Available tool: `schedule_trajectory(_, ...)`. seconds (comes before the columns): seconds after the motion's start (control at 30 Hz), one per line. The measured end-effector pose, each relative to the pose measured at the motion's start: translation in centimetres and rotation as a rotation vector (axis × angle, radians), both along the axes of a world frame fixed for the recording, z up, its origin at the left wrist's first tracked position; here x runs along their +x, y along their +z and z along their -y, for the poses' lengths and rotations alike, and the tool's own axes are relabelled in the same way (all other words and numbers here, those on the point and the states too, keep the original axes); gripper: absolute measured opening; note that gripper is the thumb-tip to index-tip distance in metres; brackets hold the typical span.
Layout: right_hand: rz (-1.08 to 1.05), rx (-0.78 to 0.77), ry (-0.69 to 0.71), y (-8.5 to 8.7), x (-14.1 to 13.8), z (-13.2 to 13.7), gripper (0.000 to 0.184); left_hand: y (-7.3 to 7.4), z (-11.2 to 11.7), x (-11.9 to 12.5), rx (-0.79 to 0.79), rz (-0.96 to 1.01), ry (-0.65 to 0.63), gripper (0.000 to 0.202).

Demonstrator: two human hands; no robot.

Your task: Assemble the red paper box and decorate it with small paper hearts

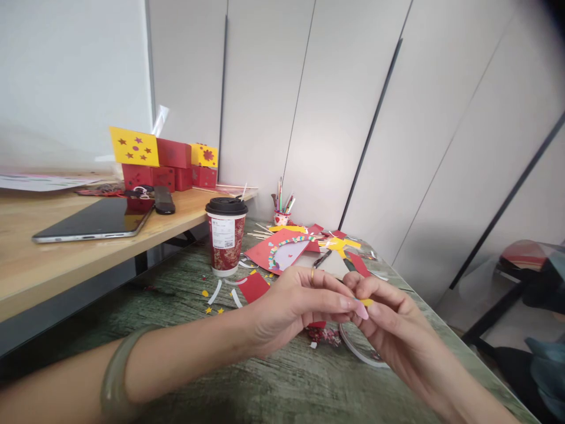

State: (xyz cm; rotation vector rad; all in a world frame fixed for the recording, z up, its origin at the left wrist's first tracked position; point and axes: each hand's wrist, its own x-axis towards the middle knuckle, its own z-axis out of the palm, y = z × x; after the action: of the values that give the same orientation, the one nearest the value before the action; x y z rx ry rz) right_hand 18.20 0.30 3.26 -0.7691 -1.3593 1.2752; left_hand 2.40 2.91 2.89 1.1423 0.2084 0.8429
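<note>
Above the green wood-grain table (212,365), my two hands meet fingertip to fingertip. My left hand (300,306), with a ring and a bangle on that arm, pinches a small pink paper piece (362,310). Between the thumb and fingers of my right hand (391,312) is a small yellow paper piece (366,302), touching or overlapping the pink one. The fingers partly hide both pieces, so their full shapes cannot be made out. Behind my left hand lies a red card (276,250) with a beaded strand across it. A clear round ring-shaped rim (359,352) shows below my right hand.
A lidded paper cup (227,235) stands left of my hands. Paper scraps (215,291) and a red paper square (255,287) lie nearby. Farther back is a pen cup (281,218). The raised wooden desk (194,209) holds a tablet (95,221) and red boxes (174,154).
</note>
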Motion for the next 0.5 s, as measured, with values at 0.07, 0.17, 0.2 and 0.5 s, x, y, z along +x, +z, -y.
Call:
schedule_trajectory(0.07,-0.021,-0.013,0.024,0.1,0.0,0.0,0.007,0.1,0.0,0.0,0.012,-0.02,0.007,0.003)
schedule_trajectory(0.17,-0.06,-0.026,-0.006,0.4,0.4,-0.2,0.007,0.1,0.0,0.1,0.037,-0.087,0.077,0.003)
schedule_trajectory(0.2,-0.072,-0.026,-0.032,0.6,0.7,-0.3,0.007,0.2,0.0,0.1,0.046,-0.108,0.109,0.004)
schedule_trajectory(0.5,0.017,0.056,-0.298,1.4,1.8,-0.9,0.01,-0.1,-0.2,0.3,0.139,-0.133,0.315,0.017)
